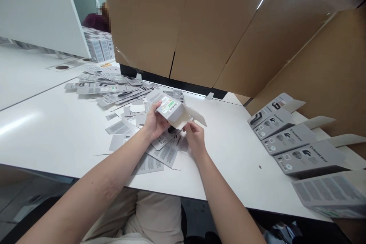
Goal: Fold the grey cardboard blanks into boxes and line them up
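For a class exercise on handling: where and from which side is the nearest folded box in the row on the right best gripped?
Probably the nearest folded box is best gripped across its long side walls, from above. It lies flat on the table, and its open end flap looks too thin to bear a grip. Neither hand is near it.

both bare forearms reach forward and converge toward each other. the left hand (153,122) is raised with its fingers curled in a grip, thumb toward the right hand (196,137), which sits slightly lower just beside it, fingertips pinched together and pointing up.
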Tool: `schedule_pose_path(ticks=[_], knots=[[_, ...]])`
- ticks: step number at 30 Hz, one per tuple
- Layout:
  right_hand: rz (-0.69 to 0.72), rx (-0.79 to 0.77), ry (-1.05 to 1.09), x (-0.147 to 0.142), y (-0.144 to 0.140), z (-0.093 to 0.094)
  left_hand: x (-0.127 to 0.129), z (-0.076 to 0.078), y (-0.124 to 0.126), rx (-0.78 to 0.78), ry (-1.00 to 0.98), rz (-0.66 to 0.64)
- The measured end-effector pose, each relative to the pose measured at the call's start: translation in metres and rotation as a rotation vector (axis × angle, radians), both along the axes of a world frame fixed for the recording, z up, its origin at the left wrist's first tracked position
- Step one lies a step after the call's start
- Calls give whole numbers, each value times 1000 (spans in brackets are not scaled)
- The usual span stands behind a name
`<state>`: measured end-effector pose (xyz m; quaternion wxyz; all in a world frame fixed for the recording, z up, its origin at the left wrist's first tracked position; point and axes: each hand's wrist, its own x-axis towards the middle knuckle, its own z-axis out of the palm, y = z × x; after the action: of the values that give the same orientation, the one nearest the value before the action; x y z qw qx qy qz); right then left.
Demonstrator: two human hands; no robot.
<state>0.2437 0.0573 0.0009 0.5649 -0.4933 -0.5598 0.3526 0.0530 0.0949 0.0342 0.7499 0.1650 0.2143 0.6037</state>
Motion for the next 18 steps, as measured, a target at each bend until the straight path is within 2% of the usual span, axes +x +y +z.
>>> schedule_pose_path(ticks=[4,8,13,18], knots=[[92,-32,-28,-5,-4,2,1,2,-8,41,49,-70],[92,-67,-17,-9,-7,-1,1,-4,-10,157,131,-203],[34,-129,13,-6,-5,-8,5,-11,-8,205,153,-214],[86,-164,67,-5,-3,-5,11,-13,-10,291,191,-250]])
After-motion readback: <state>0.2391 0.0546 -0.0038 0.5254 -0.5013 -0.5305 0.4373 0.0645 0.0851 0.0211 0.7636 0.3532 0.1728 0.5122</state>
